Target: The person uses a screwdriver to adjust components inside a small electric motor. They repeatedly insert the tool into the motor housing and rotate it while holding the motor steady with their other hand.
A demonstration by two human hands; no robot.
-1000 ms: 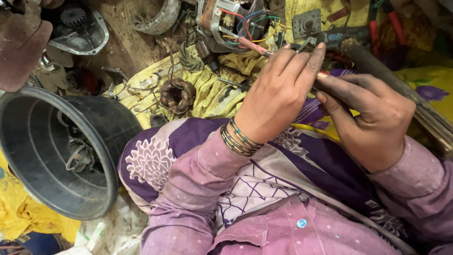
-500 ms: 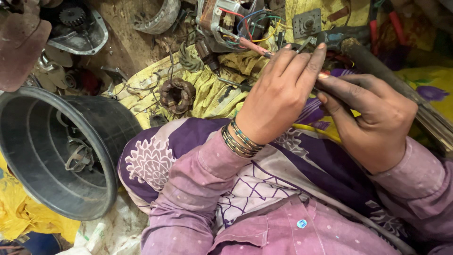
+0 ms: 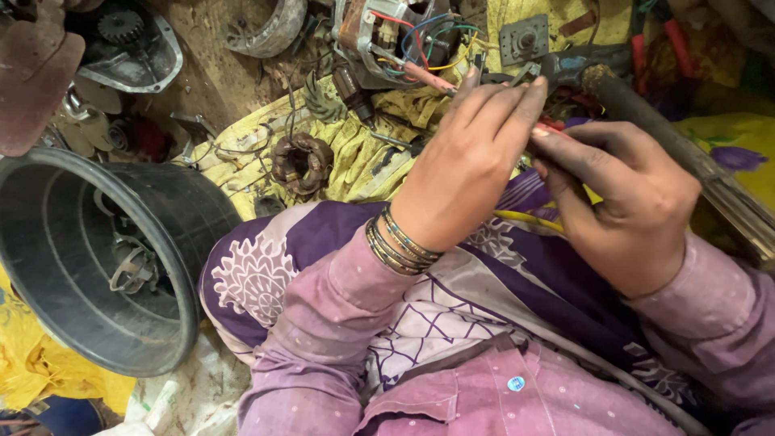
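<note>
My left hand (image 3: 472, 165), with several bangles on its wrist, reaches forward over my lap, its fingertips closed on a small red-sleeved wire end (image 3: 550, 127). My right hand (image 3: 630, 206) meets it from the right and pinches the same piece between thumb and forefinger. A thin yellow wire (image 3: 525, 218) runs under both hands across my purple patterned clothing. Just beyond the fingertips lies a small electric motor (image 3: 379, 40) with red, blue and green leads. How the red piece joins those leads is hidden by my fingers.
A copper-wound stator coil (image 3: 300, 161) lies on yellow cloth (image 3: 363, 145) to the left of my hands. A big black tub (image 3: 173, 218) with metal parts inside stands at left. A dark tool handle (image 3: 678, 149) slants along the right. A gear housing (image 3: 129, 44) lies far left.
</note>
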